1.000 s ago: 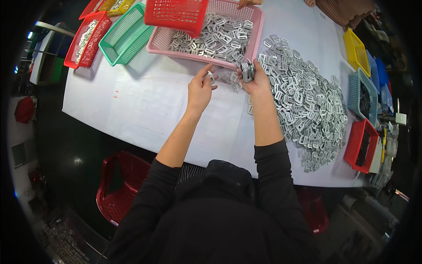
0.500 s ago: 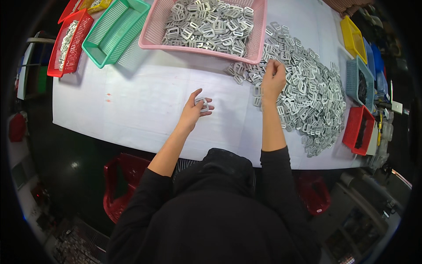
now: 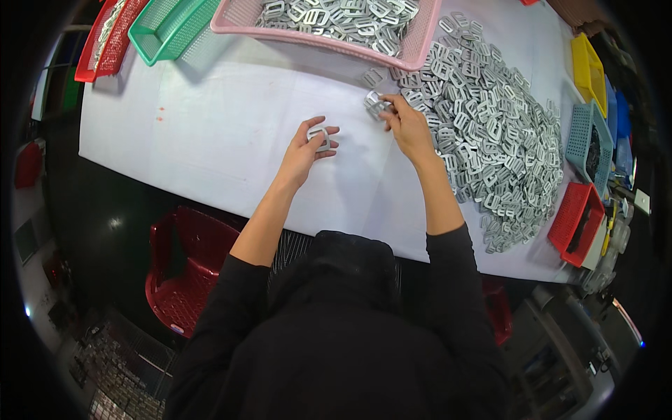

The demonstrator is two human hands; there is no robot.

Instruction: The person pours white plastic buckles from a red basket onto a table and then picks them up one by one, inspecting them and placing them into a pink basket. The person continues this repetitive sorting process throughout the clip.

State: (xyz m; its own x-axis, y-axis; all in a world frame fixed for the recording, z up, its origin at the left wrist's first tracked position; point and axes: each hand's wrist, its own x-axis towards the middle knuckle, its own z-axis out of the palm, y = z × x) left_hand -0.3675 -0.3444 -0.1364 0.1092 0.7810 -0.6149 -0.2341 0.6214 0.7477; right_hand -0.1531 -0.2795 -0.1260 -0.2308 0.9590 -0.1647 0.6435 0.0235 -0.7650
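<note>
My left hand (image 3: 306,150) is over the white table, holding a silver metal slide buckle (image 3: 319,138) between thumb and fingers. To its right, my right hand (image 3: 408,126) pinches another metal buckle, or perhaps a few together (image 3: 376,105); blur hides how many. A loose buckle (image 3: 374,76) lies just beyond that hand, by the pink basket's front edge. The big pile of buckles (image 3: 490,133) spreads over the table to the right of my right hand. More of the same fill the pink basket (image 3: 315,40) at the far side.
At the far left stand a green basket (image 3: 155,50) and a red basket (image 3: 110,64) with pale parts. Along the right edge are a yellow basket (image 3: 586,70), a blue-grey basket (image 3: 581,143) and a red basket (image 3: 572,217). A dark red chair (image 3: 189,273) stands below the table at left.
My right hand has come left from the pile's edge, now with buckle metal in its fingers. The left hand keeps its buckle. The whole view has shifted slightly.
</note>
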